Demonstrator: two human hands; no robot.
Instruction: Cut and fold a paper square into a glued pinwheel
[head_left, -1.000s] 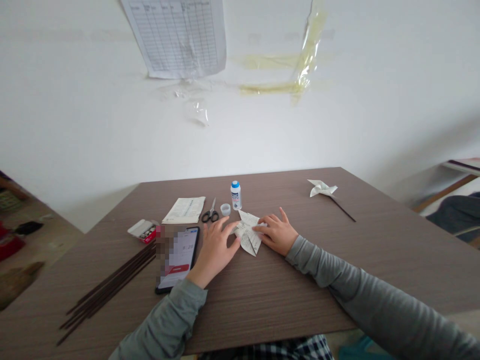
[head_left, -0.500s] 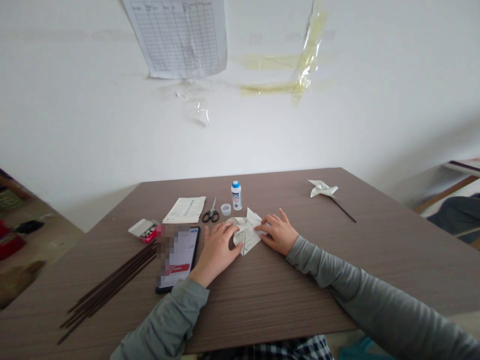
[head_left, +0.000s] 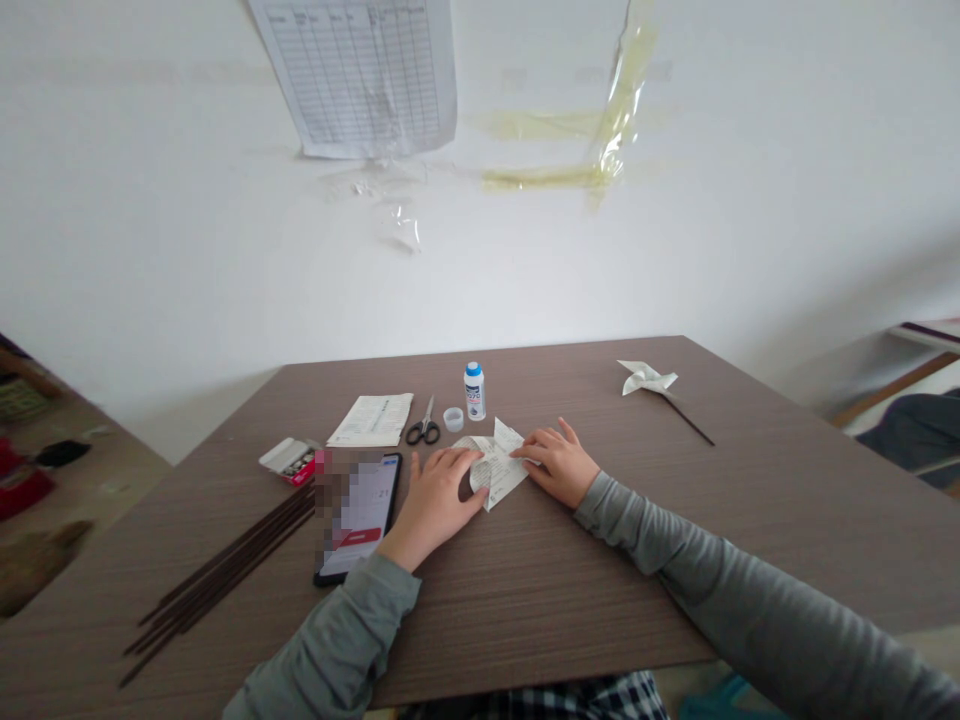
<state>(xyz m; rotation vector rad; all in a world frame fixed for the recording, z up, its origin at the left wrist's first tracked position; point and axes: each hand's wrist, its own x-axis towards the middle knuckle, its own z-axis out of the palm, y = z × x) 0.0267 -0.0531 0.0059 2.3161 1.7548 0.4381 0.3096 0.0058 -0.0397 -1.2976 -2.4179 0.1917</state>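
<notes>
A printed paper pinwheel [head_left: 505, 474], cut and partly folded, lies on the table between my hands. At its left side, my left hand [head_left: 435, 505] grips a curled flap, with fingertips on the upper part and the thumb at the lower edge. My right hand [head_left: 561, 464] pinches the paper's right side, its outer fingers raised. What lies under the fingertips is hidden. Just beyond the paper stand a white glue bottle [head_left: 475, 393] with a blue cap and a small clear cup [head_left: 453, 419]. Black-handled scissors [head_left: 424, 430] lie left of the cup.
A phone [head_left: 360, 520] lies beside my left forearm, near several dark sticks [head_left: 225, 565] and an open small box [head_left: 291, 460]. A paper stack [head_left: 371, 420] is further back. A finished pinwheel on a stick [head_left: 649, 379] lies at the right, on the brown table [head_left: 600, 610].
My left fingertips have shifted slightly right, and the left flap curls a little more toward the middle. My right hand stays nearly in place.
</notes>
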